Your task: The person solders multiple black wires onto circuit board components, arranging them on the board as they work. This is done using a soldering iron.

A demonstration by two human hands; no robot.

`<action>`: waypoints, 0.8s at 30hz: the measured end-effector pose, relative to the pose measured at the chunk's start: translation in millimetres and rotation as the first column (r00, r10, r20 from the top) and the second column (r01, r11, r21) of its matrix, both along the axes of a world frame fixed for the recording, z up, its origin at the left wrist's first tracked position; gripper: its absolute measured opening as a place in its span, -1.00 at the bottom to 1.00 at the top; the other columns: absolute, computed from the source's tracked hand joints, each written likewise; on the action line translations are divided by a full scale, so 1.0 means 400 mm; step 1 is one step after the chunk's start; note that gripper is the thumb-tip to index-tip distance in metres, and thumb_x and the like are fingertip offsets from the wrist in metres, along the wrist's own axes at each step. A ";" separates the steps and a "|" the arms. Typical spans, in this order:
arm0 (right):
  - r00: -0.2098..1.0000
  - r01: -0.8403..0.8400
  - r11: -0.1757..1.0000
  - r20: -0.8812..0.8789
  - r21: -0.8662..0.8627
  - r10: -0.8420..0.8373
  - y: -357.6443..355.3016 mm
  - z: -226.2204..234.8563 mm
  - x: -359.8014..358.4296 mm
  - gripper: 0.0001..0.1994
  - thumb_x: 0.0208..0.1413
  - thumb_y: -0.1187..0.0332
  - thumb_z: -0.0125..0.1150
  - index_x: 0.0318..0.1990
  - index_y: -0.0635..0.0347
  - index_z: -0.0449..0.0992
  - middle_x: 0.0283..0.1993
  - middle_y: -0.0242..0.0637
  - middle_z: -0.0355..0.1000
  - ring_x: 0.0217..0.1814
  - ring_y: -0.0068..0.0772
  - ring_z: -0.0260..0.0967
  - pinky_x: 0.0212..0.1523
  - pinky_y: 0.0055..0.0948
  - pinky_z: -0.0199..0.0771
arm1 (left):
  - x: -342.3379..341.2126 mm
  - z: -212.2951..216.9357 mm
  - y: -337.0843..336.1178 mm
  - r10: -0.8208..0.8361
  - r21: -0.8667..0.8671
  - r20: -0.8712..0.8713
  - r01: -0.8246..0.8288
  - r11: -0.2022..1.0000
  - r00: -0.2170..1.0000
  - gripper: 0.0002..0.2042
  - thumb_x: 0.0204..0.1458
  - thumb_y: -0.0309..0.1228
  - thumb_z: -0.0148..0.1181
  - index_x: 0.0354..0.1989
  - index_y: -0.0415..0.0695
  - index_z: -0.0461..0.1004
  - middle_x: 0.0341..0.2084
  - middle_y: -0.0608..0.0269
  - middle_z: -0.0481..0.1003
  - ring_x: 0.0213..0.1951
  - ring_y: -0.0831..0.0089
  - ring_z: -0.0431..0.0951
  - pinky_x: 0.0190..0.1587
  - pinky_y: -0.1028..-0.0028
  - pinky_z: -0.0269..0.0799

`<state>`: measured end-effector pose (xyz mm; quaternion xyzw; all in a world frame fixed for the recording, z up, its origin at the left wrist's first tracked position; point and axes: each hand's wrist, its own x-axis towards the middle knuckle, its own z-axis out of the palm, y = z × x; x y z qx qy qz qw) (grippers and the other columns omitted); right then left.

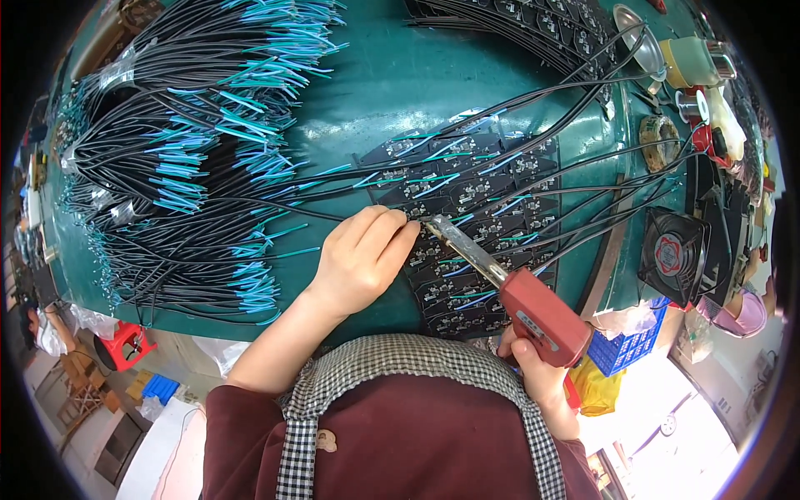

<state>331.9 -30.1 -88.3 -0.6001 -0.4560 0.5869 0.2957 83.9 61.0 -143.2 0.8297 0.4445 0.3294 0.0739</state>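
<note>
My left hand (362, 254) reaches over the middle of the table, its thumb and fingers pinched on the end of a black cable (287, 207) from the left. Just beside those fingertips is the metal tip of a red soldering gun (546, 315). My right hand (540, 379) is wrapped round the gun's grip, close to my apron. Under the tip lies a panel of black circuit boards (467, 310) with small silver parts. Several black cables with blue and green wire ends lie across the panel. My left fingers hide the pinched wire ends.
Large bundles of black cables (183, 62) cover the left of the green table (367, 92). More board panels (533, 33) are stacked at the back. On the right are a black fan (673, 254), a solder spool (692, 107), a tape roll (658, 140) and a yellowish bottle (690, 62).
</note>
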 end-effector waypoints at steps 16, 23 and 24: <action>0.996 0.074 0.997 0.051 -0.003 -0.074 0.013 0.045 -0.032 -0.56 0.03 0.15 0.24 -0.12 0.39 0.35 -0.52 -0.32 0.35 -0.48 -0.53 0.31 -0.46 -0.55 0.28 | 0.003 -0.005 -0.006 0.001 -0.002 0.027 -0.001 1.000 1.000 -0.72 -0.45 -0.60 0.17 -0.41 -0.27 0.50 -0.48 0.18 0.41 -0.42 0.30 0.47 -0.42 0.43 0.44; 0.994 0.089 0.990 -0.055 -0.108 -0.096 0.068 0.108 -0.047 -0.53 -0.02 0.35 0.28 0.01 0.38 0.31 -0.23 -0.16 0.42 -0.44 -0.54 0.35 -0.42 -0.57 0.36 | 0.000 -0.010 -0.007 0.001 -0.001 0.029 -0.001 1.000 1.000 -0.72 -0.43 -0.60 0.17 -0.40 -0.28 0.50 -0.46 0.18 0.40 -0.41 0.28 0.46 -0.40 0.42 0.44; 0.962 0.153 0.970 -0.197 -0.190 -0.190 0.071 0.111 -0.050 -0.48 -0.08 0.47 0.32 0.08 0.36 0.29 -0.06 -0.12 0.43 -0.39 -0.57 0.38 -0.38 -0.58 0.41 | 0.000 -0.013 -0.008 0.003 0.004 0.029 -0.003 1.000 1.000 -0.72 -0.43 -0.59 0.17 -0.39 -0.28 0.49 -0.46 0.17 0.40 -0.41 0.28 0.46 -0.40 0.42 0.45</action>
